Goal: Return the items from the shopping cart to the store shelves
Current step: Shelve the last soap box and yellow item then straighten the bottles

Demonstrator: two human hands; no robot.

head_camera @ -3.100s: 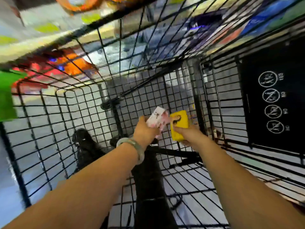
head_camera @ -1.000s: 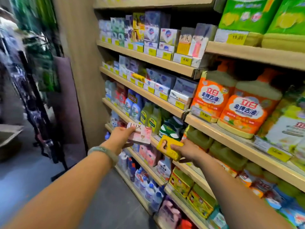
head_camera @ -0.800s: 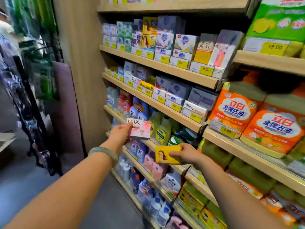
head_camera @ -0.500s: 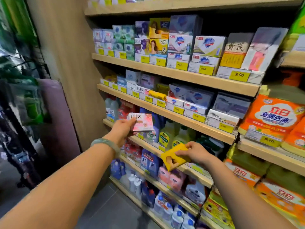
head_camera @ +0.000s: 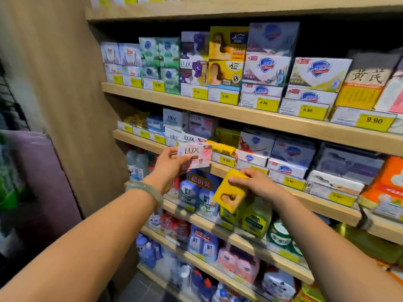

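Observation:
My left hand holds a pink and white LUX soap box in front of the second wooden shelf, just below a row of white LUX boxes. My right hand grips a yellow soap box by its top, tilted, a little lower and to the right. Matching yellow boxes stand stacked on the upper shelf. A pale green bangle is on my left wrist. The shopping cart is out of view.
Soap boxes with yellow price tags fill the two upper shelves. Bottles of liquid detergent stand on the lower shelves. A brown side panel closes the shelving on the left. Orange detergent bags sit at the right edge.
Both hands lifted the two boxes out of the cart and carried them to the shelves. Over the last second I have come closer and both boxes have risen toward the second shelf.

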